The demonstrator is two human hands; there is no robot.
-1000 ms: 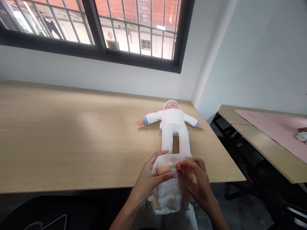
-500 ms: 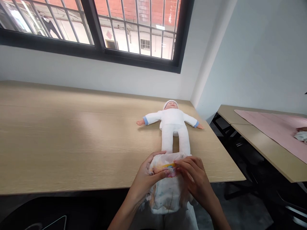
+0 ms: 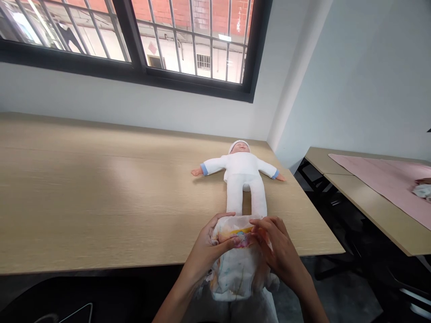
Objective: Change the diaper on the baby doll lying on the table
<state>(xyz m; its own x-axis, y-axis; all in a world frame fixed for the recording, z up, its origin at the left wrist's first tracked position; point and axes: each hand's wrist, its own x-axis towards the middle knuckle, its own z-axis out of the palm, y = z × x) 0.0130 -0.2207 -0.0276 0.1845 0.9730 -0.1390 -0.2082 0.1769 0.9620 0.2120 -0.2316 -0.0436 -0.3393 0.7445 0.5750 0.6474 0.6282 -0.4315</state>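
Steadiness helps: the left hand (image 3: 208,244) grips a soft, white, pink-and-yellow-printed diaper (image 3: 235,274), so the right hand (image 3: 278,244), pinching it, should work gently.

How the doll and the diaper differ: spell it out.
The doll lies face up on the table; the diaper is held by the left hand and right hand. The doll wears white with blue cuffs; the diaper carries a yellow-and-pink print. Both are mainly white.

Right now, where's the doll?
The doll is just right of centre in the head view, on its back near the right end of the wooden table, legs toward the handheld white bundle.
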